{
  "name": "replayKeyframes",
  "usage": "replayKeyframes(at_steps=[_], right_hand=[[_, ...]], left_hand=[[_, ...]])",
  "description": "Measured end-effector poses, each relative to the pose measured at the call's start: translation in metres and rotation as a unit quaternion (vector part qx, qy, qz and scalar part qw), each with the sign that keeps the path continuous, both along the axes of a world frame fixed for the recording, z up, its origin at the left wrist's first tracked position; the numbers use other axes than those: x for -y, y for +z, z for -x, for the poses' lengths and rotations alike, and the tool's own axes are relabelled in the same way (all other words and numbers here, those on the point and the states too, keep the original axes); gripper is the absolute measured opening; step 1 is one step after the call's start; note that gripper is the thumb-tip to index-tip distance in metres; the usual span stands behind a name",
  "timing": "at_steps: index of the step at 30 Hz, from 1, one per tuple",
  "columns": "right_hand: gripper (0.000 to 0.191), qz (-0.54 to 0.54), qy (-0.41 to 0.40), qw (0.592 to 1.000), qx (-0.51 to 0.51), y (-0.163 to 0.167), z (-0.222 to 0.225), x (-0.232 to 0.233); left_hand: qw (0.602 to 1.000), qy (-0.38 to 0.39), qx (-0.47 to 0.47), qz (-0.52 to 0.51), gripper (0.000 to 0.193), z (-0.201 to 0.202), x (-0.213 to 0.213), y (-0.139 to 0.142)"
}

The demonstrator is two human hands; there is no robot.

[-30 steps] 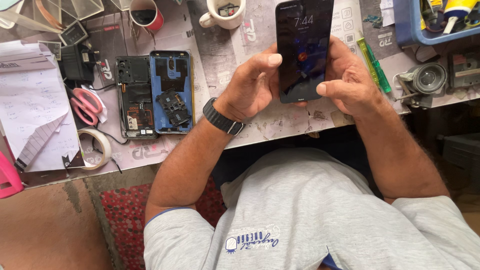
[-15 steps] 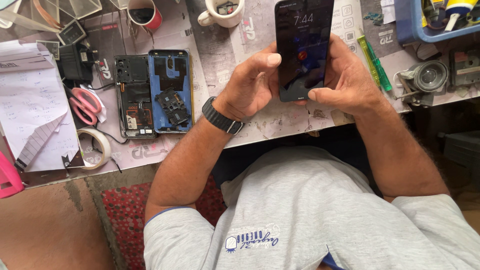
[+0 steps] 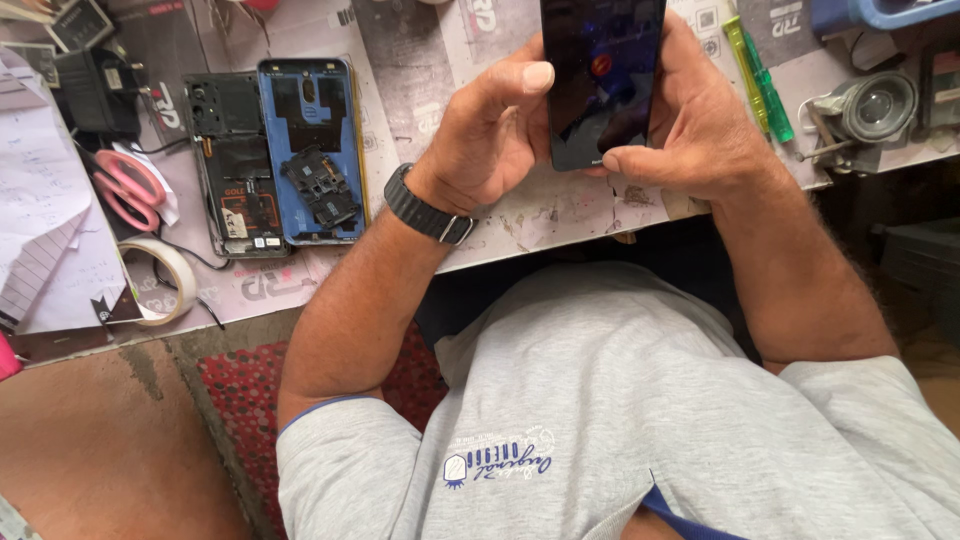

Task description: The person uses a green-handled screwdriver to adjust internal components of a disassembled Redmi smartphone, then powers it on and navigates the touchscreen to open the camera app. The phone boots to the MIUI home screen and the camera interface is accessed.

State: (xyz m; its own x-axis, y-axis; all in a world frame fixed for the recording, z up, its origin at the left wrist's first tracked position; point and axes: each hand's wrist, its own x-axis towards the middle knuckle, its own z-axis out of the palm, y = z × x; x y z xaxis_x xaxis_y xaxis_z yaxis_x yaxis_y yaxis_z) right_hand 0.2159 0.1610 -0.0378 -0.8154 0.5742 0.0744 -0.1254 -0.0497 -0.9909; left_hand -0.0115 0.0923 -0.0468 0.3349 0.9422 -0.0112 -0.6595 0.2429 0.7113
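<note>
Seen from above: both hands wrapped round a dark phone point(image 3: 603, 75), held upright over the table point(image 3: 420, 60), screen lit faintly. Left hand point(image 3: 490, 135) on the phone's left edge, thumb lying along it; black watch point(image 3: 428, 208) on that wrist. Right hand point(image 3: 695, 125) cupping the right edge, thumb tip pressed at the lower corner of the screen. To the left on the table, an opened phone point(image 3: 235, 165) beside its blue back shell point(image 3: 315, 150), touching. Further left, pink scissors point(image 3: 128, 188), a tape roll point(image 3: 165, 275), papers point(image 3: 40, 230). To the right, a green screwdriver point(image 3: 762, 85) and a round lens point(image 3: 878, 105). Below, grey shirt point(image 3: 620, 420).
</note>
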Motion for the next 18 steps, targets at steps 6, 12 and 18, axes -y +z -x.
replayKeyframes(at_steps=[6,12,18], right_hand=[[0.093,-0.017,0.011,1.0,0.001,0.005,0.004,0.0],[0.084,-0.005,-0.002,1.0,0.018,0.009,0.007,0.001],[0.045,0.076,-0.043,0.996,-0.035,-0.005,0.006,-0.001]], left_hand=[[1.0,-0.007,0.009,0.001,0.087,0.001,0.002,-0.001],[1.0,-0.007,-0.002,-0.003,0.089,0.0,0.001,0.0],[1.0,-0.024,-0.003,0.011,0.091,0.001,0.001,0.002]])
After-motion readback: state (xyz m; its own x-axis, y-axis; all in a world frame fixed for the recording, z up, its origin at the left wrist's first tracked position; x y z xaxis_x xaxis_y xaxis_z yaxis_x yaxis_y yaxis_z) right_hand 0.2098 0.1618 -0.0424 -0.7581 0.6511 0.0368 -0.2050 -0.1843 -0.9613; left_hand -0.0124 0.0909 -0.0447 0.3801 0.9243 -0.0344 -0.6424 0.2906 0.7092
